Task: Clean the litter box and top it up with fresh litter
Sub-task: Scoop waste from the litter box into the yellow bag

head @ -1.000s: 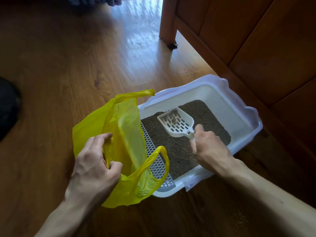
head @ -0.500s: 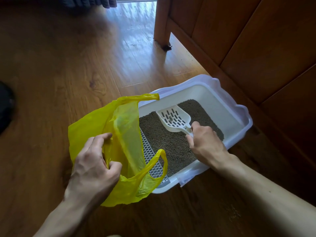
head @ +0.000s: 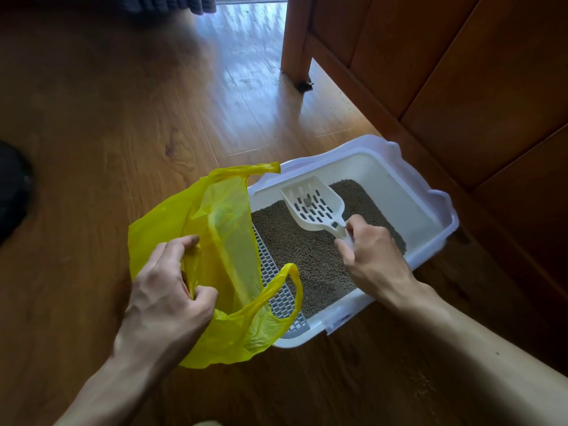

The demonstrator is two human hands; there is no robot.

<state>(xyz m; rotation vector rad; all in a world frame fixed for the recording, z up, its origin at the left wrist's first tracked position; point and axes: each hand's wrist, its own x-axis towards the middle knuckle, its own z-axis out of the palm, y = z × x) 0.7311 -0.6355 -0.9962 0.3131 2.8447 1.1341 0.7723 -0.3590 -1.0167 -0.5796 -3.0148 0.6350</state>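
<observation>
**Scoop lifted clear of the litter, bag held open beside the box**

Since a second ago the white slotted scoop [head: 312,204] has swung up and toward the bag side of the box, its blade now raised above the grey litter [head: 310,256] with one small dark clump lying on its slots. Fingers and thumb of the right hand [head: 373,256] curl round the scoop's handle, which is mostly hidden inside the grip. The left hand [head: 167,285] has kept its place: its fingers and thumb pinch a gathered edge of the yellow plastic bag [head: 227,241], holding its mouth open.

That bag lies on the wooden floor [head: 107,133] and drapes over the left end of the white litter box [head: 399,182], covering part of the grey grid [head: 278,290] there; one loop handle hangs over the grid, the other sticks up at the box's far left corner. Litter fills the box floor beside the grid. The box sits on the floor just beside a wooden cabinet [head: 461,72], whose leg [head: 295,41] stands beyond the box's far edge. A dark shape [head: 12,192] shows at the floor's left edge; I cannot tell what it is.
</observation>
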